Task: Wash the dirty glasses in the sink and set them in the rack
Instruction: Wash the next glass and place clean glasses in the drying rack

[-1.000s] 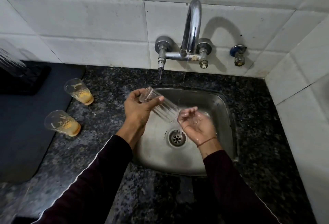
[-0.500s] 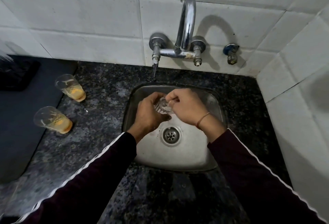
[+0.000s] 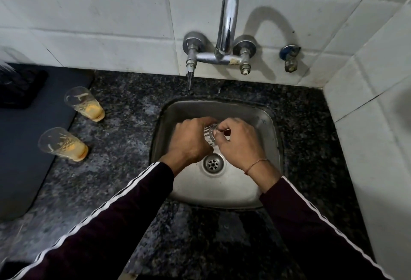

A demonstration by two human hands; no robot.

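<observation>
Head view looks down on both hands meeting over the steel sink [image 3: 262, 124]. The left hand [image 3: 189, 141] curls its fingers round a clear ribbed glass [image 3: 210, 134], knuckles up, hiding most of it. The right hand [image 3: 239, 144] grasps the same glass from the other side, its fingers bent over the exposed end; a thin thread bracelet [image 3: 255, 165] circles that wrist. Only a short ribbed section of the glass shows between the two hands, held above the basin and just behind the round drain [image 3: 212, 164]. Whether fingers reach inside the glass cannot be told.

Both arms wear dark maroon sleeves [image 3: 115, 219] with white stripes along the outer seam.

Behind the sink, a chrome wall tap [image 3: 226, 19] with a tall curved spout is fixed to the white tiled wall [image 3: 100, 23]; a small separate valve [image 3: 290, 57] sits to its right. Around the sink runs a dark speckled granite counter [image 3: 124, 146].

On the counter, well to the left of the sink, two dirty glasses stand near each other: the farther dirty glass [image 3: 85, 105] and the nearer dirty glass [image 3: 62, 145], each with orange residue at the bottom and streaks up the walls. Both stand just beside the edge of a dark grey mat [image 3: 24, 146]. At the far left edge, a black object [image 3: 20, 86] rests on that mat, too cropped to identify.
</observation>
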